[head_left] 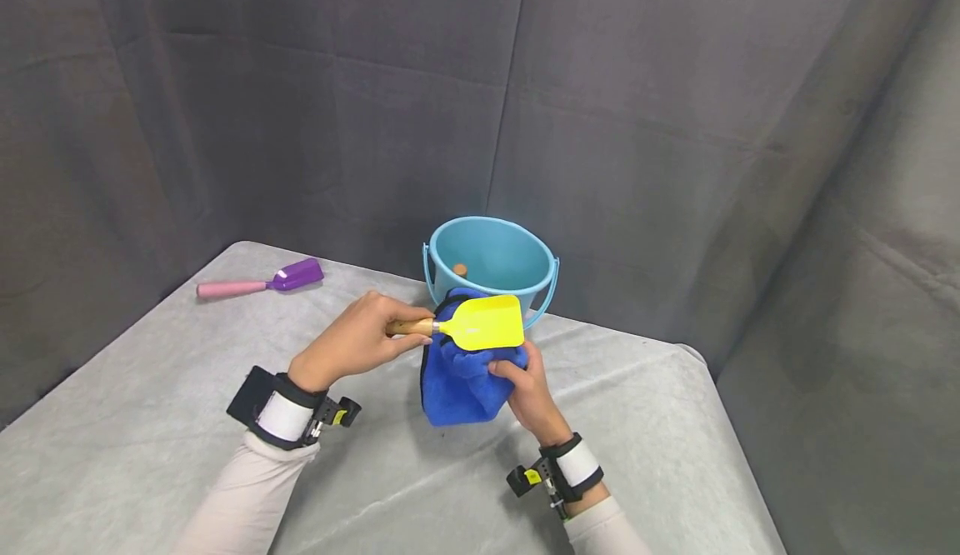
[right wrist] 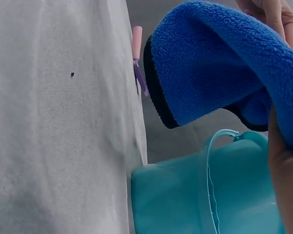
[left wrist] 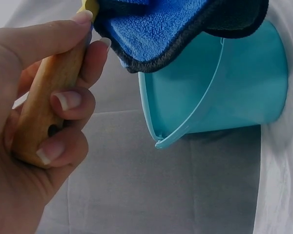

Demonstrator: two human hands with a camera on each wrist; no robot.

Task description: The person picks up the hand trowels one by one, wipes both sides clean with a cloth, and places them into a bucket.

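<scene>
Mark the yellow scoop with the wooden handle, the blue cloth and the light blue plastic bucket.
yellow scoop with wooden handle (head_left: 486, 322): head view, middle of the blade.
blue cloth (head_left: 459, 384): head view, bunched lower part.
light blue plastic bucket (head_left: 489, 255): head view, inner wall.

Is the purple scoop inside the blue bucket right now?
No, the purple scoop lies on the table, left of the bucket and apart from it.

Table covered with pale grey cloth, lightly creased; far right corner rounded, cloth hanging over edges; small dark speck on cover in right wrist view. Blue bucket stands upright near far edge, handle down. Purple scoop with pink handle lies flat near far left corner, well apart from bucket.
</scene>
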